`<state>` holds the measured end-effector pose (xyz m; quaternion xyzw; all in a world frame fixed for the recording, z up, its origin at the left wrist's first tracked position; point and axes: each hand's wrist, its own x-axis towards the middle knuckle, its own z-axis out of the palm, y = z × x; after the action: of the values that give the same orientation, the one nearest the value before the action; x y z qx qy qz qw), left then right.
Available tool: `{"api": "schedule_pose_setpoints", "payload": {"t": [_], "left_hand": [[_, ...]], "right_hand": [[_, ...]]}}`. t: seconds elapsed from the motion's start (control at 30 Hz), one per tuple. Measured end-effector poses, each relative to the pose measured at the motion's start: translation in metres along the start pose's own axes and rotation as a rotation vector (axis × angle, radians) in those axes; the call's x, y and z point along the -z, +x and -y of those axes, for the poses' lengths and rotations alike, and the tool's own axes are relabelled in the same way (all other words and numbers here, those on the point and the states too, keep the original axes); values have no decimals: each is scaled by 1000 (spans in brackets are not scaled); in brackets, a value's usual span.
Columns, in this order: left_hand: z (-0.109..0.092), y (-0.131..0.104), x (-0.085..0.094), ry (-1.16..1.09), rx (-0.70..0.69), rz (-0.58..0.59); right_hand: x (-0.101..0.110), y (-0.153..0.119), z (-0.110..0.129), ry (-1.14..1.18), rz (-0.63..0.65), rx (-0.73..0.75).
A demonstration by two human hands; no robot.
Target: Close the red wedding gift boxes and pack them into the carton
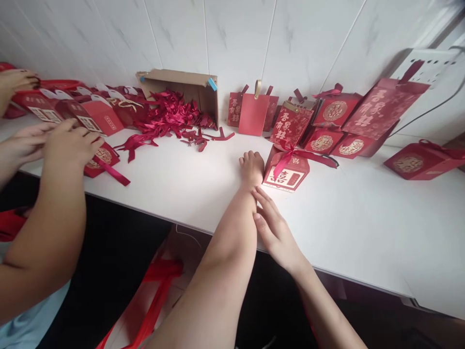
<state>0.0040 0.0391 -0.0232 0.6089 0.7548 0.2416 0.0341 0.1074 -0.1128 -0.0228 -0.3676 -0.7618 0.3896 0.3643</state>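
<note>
My left hand (251, 168) rests on the white table with its fingers curled in and no object showing in them. Right beside it stands a red gift box (286, 172) with a pale label and a magenta ribbon bow on top. My right hand (275, 225) lies at my left wrist, its fingers stretched out and touching the skin there. Behind the gift box is a red patterned card box (291, 123) with gold lettering.
A cardboard box (176, 75) lies on its side, spilling magenta ribbons (170, 114). Stacked red boxes (333, 111) line the wall near a power strip (423, 70). At left, a co-worker's hands (67, 145) handle a ribboned red box (100, 160); another person's hand (16, 82) is beyond.
</note>
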Motion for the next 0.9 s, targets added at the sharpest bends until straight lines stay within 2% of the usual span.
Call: {"api": "schedule_pose_setpoints", "payload": {"t": [0.3,0.43,0.77,0.9], "left_hand": [[-4,2,-3,73,-12,-2],[-3,2,-3,79,-12,4],[-1,1,-1,93,-13,5],[0,0,-1,102,-23,-1]], "right_hand": [[2,-3,4,75,-138,27],[2,-4,3,85,-134,47],[-3,8,-1,122,-169,-102],[-2,9,-1,115,-128,-61]]}}
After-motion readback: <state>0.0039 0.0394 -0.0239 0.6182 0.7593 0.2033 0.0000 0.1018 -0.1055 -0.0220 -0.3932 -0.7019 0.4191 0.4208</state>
